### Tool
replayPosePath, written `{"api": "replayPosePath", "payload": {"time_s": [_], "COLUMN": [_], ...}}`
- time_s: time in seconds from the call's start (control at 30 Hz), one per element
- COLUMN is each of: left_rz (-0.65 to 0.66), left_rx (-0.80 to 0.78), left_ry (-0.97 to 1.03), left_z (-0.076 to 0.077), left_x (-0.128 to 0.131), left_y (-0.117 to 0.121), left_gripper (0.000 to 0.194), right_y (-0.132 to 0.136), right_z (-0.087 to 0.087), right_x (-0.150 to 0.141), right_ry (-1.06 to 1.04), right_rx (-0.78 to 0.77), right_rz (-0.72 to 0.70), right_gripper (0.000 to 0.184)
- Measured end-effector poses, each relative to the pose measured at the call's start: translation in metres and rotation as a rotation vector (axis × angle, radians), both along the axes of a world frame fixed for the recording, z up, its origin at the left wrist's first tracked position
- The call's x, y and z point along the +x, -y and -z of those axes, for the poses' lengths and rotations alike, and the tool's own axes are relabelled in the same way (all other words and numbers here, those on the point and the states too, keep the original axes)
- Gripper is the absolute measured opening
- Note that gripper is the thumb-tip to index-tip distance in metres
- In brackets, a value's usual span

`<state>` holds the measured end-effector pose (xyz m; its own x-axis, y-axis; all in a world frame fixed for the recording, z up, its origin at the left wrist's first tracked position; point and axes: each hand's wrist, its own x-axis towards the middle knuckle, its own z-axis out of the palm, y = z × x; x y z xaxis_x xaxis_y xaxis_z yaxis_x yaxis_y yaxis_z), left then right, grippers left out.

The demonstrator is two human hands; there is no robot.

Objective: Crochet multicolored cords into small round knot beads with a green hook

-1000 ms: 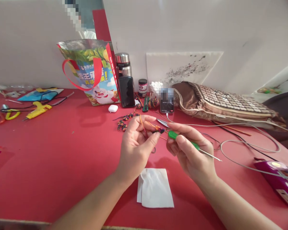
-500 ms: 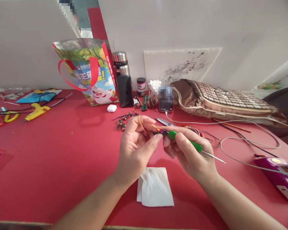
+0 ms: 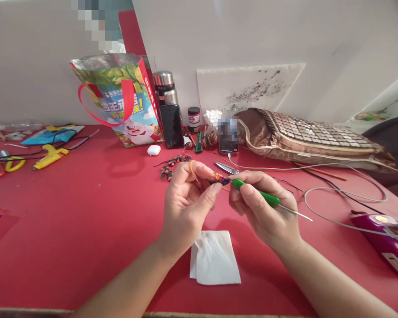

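Note:
Between thumb and fingers, my left hand point(image 3: 187, 203) pinches a small multicoloured crochet piece point(image 3: 221, 179). Orange yarn point(image 3: 193, 170) loops over the left index finger. My right hand point(image 3: 267, 205) is closed around the green handle of a crochet hook point(image 3: 265, 196). One thin metal end sticks out at lower right, while the other end meets the crochet piece. Behind the left hand lies a curled crocheted strip point(image 3: 168, 170) in the same colours. Scissors point(image 3: 227, 168) lie just beyond the hands, partly hidden. A folded white tissue point(image 3: 217, 258) rests below them.
A yarn ball point(image 3: 210, 139), green cutter point(image 3: 199, 142), jar point(image 3: 194, 119), dark phone point(image 3: 172, 126) and charging phone point(image 3: 228, 137) stand at the back. A shopping bag point(image 3: 119, 106) is left of them, a brown bag point(image 3: 315, 137) right. Left lies a yellow glue gun point(image 3: 51, 157); cables cross the right.
My right hand has drawn slightly away from my left, widening the gap between their fingertips. More of the crochet piece shows. The hook stays in the right hand.

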<state>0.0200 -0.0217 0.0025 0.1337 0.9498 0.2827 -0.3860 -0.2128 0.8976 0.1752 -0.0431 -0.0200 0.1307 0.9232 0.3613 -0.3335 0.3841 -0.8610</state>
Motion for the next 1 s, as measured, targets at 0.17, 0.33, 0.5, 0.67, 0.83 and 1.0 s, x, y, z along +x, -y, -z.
{"api": "replayPosePath", "payload": {"time_s": [0.17,0.33,0.5,0.67,0.83,1.0], "left_rz": [-0.037,-0.024,-0.065,-0.126,-0.246,-0.396], "left_rx": [0.019,0.038,0.115,0.168,0.242,0.309], "left_ry": [-0.018,0.002,-0.044,-0.113,-0.235,-0.399], "left_z": [0.0025,0.003,0.0017,0.0003,0.001,0.0038], "left_x": [0.0003,0.0007,0.0018,0.0035,0.0034,0.0031], "left_y": [0.0006,-0.0016,-0.0026,-0.0009,0.0009,0.0029], "left_gripper": [0.014,0.011,0.011,0.01,0.01,0.012], "right_y": [0.0006,0.0008,0.0032,0.0049,0.0044,0.0058], "right_z": [0.0004,0.0018,0.0054,0.008,0.006,0.0073], "right_x": [-0.0014,-0.002,-0.002,-0.0006,-0.0007,-0.0018], "right_ry": [0.007,-0.006,0.054,0.126,0.185,0.318], "right_rx": [0.012,0.031,0.065,0.089,0.171,0.267], "right_rz": [0.025,0.015,0.035,0.054,0.072,0.139], "right_gripper": [0.012,0.012,0.01,0.011,0.015,0.024]}}
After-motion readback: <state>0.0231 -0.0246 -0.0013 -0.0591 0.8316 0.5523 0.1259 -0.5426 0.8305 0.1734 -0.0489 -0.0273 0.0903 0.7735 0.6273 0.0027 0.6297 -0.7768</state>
